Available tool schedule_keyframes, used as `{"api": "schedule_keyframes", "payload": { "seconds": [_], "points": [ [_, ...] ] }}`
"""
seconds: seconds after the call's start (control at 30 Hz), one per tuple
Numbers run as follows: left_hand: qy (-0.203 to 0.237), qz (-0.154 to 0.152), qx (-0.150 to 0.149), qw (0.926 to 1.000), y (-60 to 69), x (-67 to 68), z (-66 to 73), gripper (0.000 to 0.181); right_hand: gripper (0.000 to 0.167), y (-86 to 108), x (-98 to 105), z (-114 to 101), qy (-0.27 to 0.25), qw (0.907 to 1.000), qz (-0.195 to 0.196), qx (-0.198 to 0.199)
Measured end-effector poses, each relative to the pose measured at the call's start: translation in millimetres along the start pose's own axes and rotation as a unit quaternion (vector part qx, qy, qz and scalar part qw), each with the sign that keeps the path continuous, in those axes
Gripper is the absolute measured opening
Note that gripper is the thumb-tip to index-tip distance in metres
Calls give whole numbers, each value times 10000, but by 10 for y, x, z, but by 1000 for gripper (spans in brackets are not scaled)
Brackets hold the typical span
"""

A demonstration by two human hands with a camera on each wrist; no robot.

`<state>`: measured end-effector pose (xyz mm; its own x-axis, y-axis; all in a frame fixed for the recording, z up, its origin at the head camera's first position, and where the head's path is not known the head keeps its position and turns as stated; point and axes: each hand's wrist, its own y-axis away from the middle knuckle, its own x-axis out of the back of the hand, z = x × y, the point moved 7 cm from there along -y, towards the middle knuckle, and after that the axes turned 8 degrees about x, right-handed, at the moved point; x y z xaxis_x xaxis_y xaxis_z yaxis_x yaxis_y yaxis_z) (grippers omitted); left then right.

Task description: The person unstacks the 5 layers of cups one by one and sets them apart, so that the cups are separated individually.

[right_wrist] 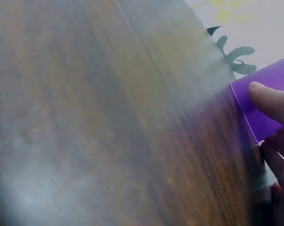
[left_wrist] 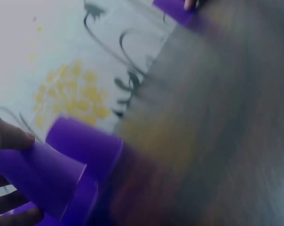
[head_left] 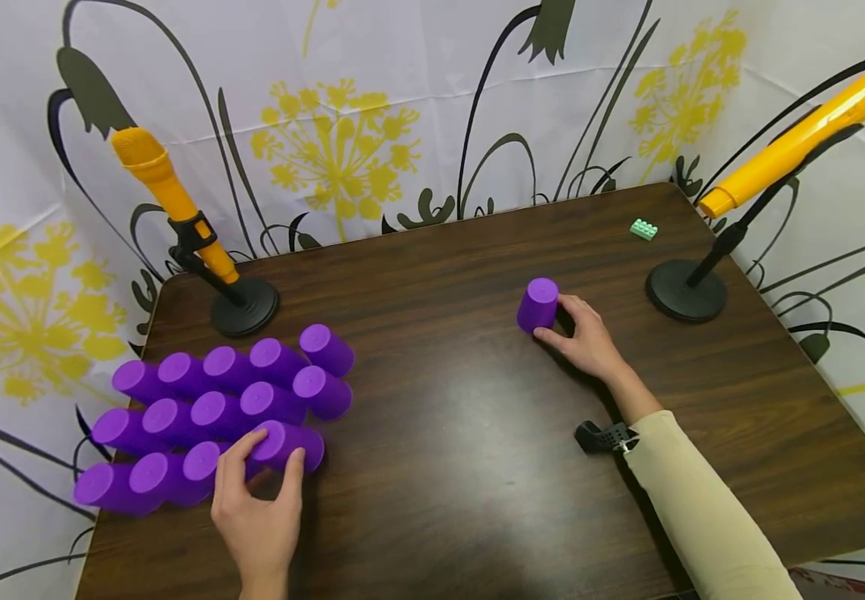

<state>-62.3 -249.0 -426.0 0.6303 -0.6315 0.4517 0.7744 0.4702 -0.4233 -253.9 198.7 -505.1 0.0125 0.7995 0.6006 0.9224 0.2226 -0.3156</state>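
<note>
At the front right corner of a group of upside-down purple cups [head_left: 215,412], my left hand [head_left: 256,512] grips one purple cup [head_left: 297,447] between thumb and fingers. The left wrist view shows that cup [left_wrist: 45,176] from the side, with its rim toward the table and other cups close behind. Further right, a single purple cup [head_left: 537,308] stands upside down on the table. My right hand [head_left: 586,342] holds it from its right side, thumb in front. In the right wrist view, the thumb lies along that cup [right_wrist: 250,106] near its rim.
A dark wood table [head_left: 432,517] lies beneath everything. Yellow microphones on black stands rise at the back left [head_left: 245,307] and right [head_left: 686,290]. A small mint-green toy brick [head_left: 643,229] sits near the back right corner. Flower-printed cloth [head_left: 402,50] hangs behind.
</note>
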Motion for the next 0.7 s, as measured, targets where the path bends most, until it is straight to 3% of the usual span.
{"api": "schedule_keyframes", "payload": {
  "seconds": [0.23, 0.4, 0.7],
  "points": [
    [-872, 453, -18, 9952, 52, 120, -138, 47, 62, -2, 2, -11, 41, 10000, 18, 57],
    [-1417, 640, 159, 9877, 72, 155, -209, 47, 62, -7, 1, -35, -6, 9999, 23, 134],
    [-1651, 851, 399, 9818, 90, 169, -212, 48, 60, 6, 11, -21, -38, 10000, 9, 84]
  ]
}}
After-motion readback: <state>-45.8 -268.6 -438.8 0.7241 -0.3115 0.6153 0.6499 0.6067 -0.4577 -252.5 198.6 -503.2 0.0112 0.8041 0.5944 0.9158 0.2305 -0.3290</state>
